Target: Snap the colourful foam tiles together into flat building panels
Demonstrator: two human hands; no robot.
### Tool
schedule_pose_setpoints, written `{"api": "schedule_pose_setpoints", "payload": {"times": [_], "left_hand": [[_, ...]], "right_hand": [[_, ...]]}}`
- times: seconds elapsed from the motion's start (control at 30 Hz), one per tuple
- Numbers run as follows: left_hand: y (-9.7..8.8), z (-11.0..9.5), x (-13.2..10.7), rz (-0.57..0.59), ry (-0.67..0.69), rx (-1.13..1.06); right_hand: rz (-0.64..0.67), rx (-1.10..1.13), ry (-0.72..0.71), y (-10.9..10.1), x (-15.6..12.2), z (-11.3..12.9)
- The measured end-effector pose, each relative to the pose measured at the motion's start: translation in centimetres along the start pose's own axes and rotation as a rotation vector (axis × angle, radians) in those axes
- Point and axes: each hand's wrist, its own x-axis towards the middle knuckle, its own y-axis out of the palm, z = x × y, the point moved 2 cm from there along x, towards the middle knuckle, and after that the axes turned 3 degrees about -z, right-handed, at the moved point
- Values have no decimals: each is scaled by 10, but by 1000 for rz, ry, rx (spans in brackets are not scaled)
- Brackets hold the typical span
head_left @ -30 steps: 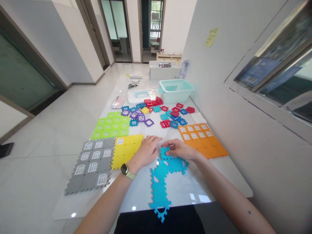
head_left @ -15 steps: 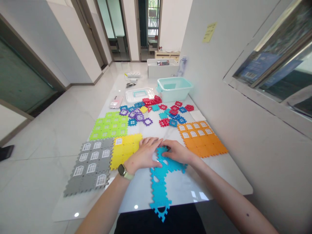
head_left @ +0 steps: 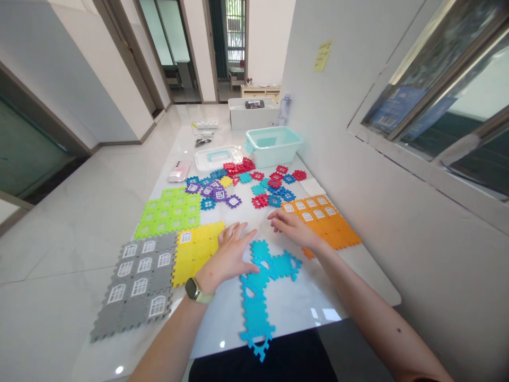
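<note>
A light-blue assembly of interlocking puzzle tiles lies on the table in front of me, with one arm branching right and its near end reaching the table edge. My left hand is spread open beside its upper left, the thumb at the edge of the tiles. Nothing is in that hand. Beyond the branching arm, my right hand hovers apart from the blue tiles, near the orange tile panel. Its fingers are loosely bent and I see nothing between them. To the left of my left hand lies the yellow tile panel.
Grey and green tile panels lie left. Loose red tiles, purple tiles and blue tiles are scattered farther back. Behind them stand a mint bin and its lid. A wall borders the right.
My right hand has let go of the blue tiles and moved up and away toward the orange panel. The left hand has stayed beside the assembly. The whole view has shifted slightly.
</note>
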Motion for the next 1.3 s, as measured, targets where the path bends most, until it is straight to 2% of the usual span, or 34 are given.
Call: {"api": "schedule_pose_setpoints", "payload": {"times": [0.13, 0.3, 0.4, 0.6, 0.77, 0.97, 1.17, 1.3], "left_hand": [[-4, -6, -4, -3, 48, -34], [-6, -19, -8, 5, 142, -73], [-3, -25, -8, -7, 193, -72], [4, -26, -8, -27, 203, -71], [5, -26, -8, -48, 220, -75], [6, -27, -9, -59, 211, -82], [6, -25, -8, -59, 210, -95], [8, -23, -5, -67, 206, -86]], "right_hand": [[-191, 38, 108, -21, 4, -13], [-227, -2, 83, -19, 20, -22], [-245, -65, 56, -22, 49, -24], [-281, -237, 2, -31, 126, -26], [-255, -405, -84, -19, 171, -25], [-178, -603, -172, 1, 204, -28], [-79, -676, -172, 5, 222, -23], [-59, -617, -125, -4, 215, -13]]}}
